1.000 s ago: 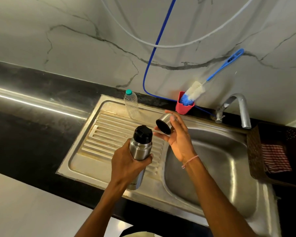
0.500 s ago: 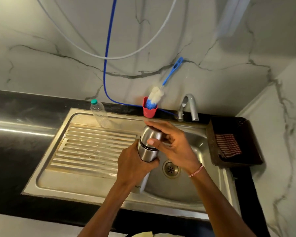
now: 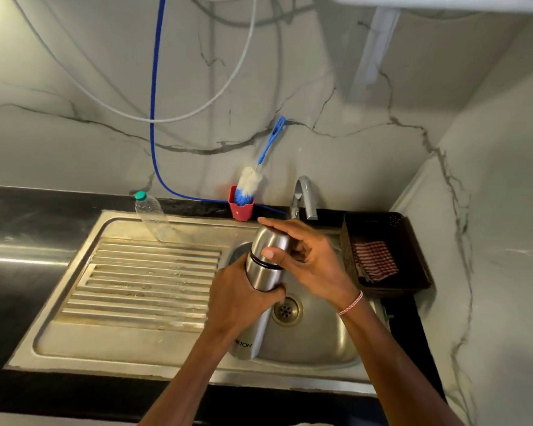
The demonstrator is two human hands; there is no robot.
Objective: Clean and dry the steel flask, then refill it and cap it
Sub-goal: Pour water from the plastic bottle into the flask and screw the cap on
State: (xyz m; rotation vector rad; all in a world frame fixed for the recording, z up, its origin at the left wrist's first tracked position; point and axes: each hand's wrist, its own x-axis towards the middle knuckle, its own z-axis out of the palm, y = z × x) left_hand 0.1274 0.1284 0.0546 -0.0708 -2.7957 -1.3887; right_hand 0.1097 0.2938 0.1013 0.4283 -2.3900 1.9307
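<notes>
A steel flask (image 3: 260,276) is held tilted over the sink basin (image 3: 317,339), its top leaning away from me. My left hand (image 3: 239,298) grips the flask's body around the middle. A steel cup-shaped cap (image 3: 271,242) sits on the flask's top, and my right hand (image 3: 305,256) holds it with thumb in front and fingers curled over the far side. The flask's lower end, with lettering on it, points toward me.
A clear plastic bottle (image 3: 153,218) with a green cap stands at the back of the ribbed draining board (image 3: 148,281). A red cup (image 3: 241,207) holds a blue-handled bottle brush (image 3: 253,182). The tap (image 3: 303,196) is behind the basin. A dark basket (image 3: 385,256) with a striped cloth sits right.
A second ago my right hand held the steel cap apart from the flask's black stopper. The cap now sits on the flask, and both hands have moved over the basin.
</notes>
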